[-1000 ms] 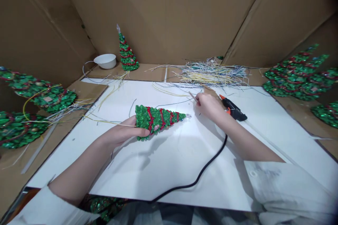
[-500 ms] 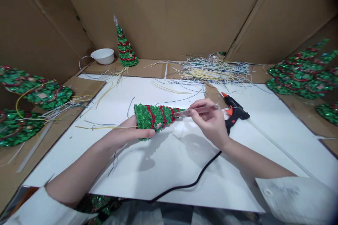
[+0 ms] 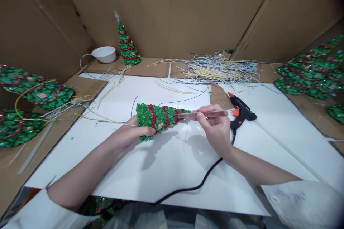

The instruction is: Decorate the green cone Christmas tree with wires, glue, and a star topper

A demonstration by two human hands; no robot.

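Observation:
A small green Christmas tree point(image 3: 158, 120) with red garland lies on its side above the white board, its tip pointing right. My left hand point(image 3: 130, 132) holds it around the wide base, thumb on the near side and the other fingers mostly hidden behind. Thin yellow and dark wires point(image 3: 107, 120) trail leftward from the base. My right hand point(image 3: 219, 130) pinches what look like tweezers point(image 3: 188, 115), long, narrow and reddish with clear residue. Their left end meets the garland near the upper part of the tree; whether they grip anything there is too small to tell.
A black glue gun point(image 3: 243, 111) with orange tip lies just right of my right hand, its black cord point(image 3: 199, 186) crossing the board. Behind are a wire pile point(image 3: 220, 69), a white bowl point(image 3: 104, 54) and a standing tree point(image 3: 128, 48). More trees point(image 3: 309, 75) flank both sides.
My right hand has shifted slightly right, and the tweezers lie more level, still at the garland. The tree stays in my left hand, almost unmoved. The whole view has shifted a little.

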